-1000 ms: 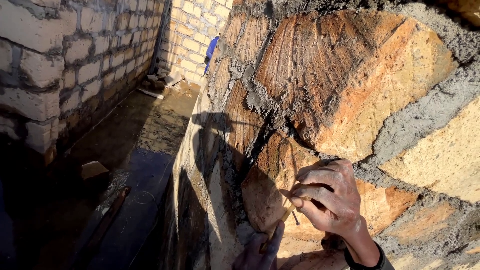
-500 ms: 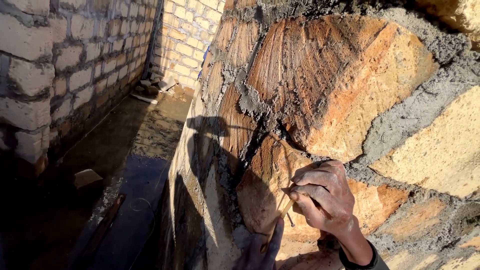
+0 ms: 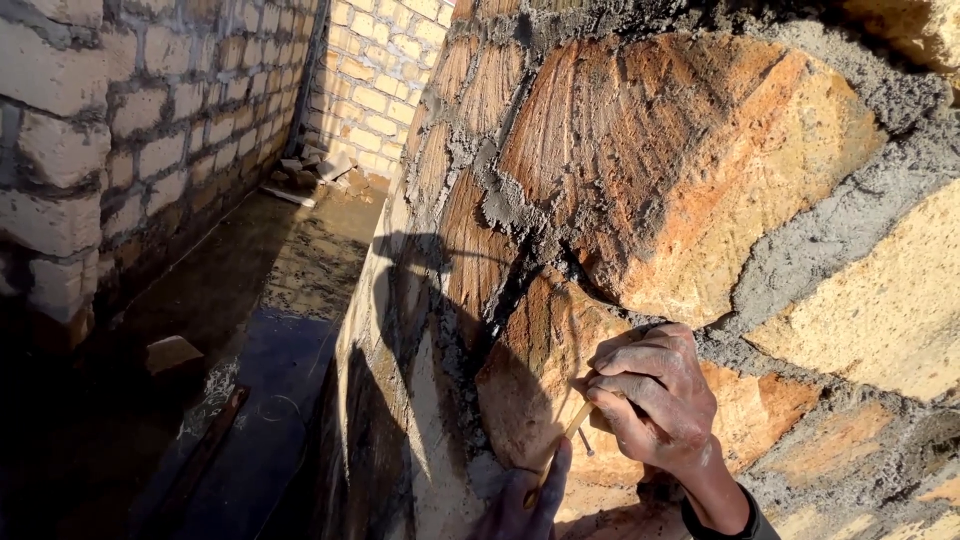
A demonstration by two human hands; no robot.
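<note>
You are pinching a thin wooden stick point(image 3: 572, 425) with your right hand point(image 3: 655, 400), fingers clamped on it, at the stone wall point(image 3: 700, 180) lower edge. Your left hand point(image 3: 525, 500) fingertips are steadying its tip; keep it pressing along the mortar joint point(image 3: 840, 230).

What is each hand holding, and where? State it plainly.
Right hand pinches a thin pale wooden stick at its upper end; left hand touches its lower end against the orange stone.

right hand point(image 3: 655, 400) dusted with grey mortar, dark sleeve cuff point(image 3: 725, 520) at wrist, left hand point(image 3: 525, 505) bare, dusty
</note>
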